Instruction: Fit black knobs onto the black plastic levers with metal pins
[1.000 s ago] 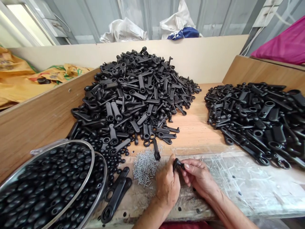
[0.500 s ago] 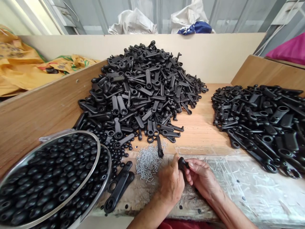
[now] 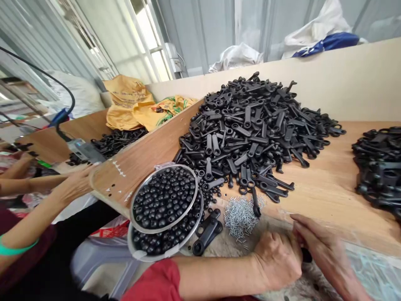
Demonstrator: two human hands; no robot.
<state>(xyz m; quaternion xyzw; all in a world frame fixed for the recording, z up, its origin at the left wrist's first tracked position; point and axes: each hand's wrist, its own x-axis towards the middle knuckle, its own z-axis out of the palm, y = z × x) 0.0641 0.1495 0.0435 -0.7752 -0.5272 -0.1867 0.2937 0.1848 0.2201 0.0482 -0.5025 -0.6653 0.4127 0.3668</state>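
Note:
My left hand [image 3: 277,260] is closed in a fist low at the right of centre. My right hand [image 3: 327,253] presses against it, fingers together. Between the palms shows a bit of a black plastic part [image 3: 306,255], seemingly a crank handle; the rest is hidden by my fingers. Just left of my hands lies a heap of small silvery pins [image 3: 239,217], with one black crank handle [image 3: 256,202] resting at its edge. A few more crank handles [image 3: 206,236] lie beside two round trays [image 3: 194,196] full of black knobs [image 3: 164,196].
A big pile of black crank handles [image 3: 250,129] rises behind the pins, and a second pile [image 3: 380,167] sits at the right. A wooden divider [image 3: 125,171] runs along the left. Beyond it, a co-worker's arm [image 3: 46,213] reaches past a plastic stool [image 3: 97,259].
The view has swung left, bringing the co-worker and stool into sight. My right hand has come over against my left fist, covering most of the black part.

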